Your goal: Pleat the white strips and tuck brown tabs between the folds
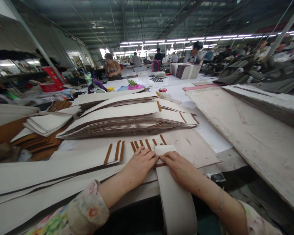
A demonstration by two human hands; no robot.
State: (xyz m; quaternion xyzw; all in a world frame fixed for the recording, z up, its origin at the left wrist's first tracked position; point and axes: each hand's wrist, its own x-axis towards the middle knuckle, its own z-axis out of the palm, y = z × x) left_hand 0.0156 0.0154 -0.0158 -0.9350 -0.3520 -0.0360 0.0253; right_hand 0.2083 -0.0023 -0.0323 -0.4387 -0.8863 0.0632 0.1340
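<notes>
From the head camera I see the white strip (176,199) running straight away from me, its far end on the bench (231,160) and its near part hanging over the edge. My left hand (140,164) and right hand (180,169) lie flat on it, gripping nothing, with the fingertips meeting at what looks like a brown band. There is free room to the right, while stacked panels (127,120) crowd the space ahead.

No readable text; red banner (279,27) far right, red box (51,80) at left too blurred.
</notes>
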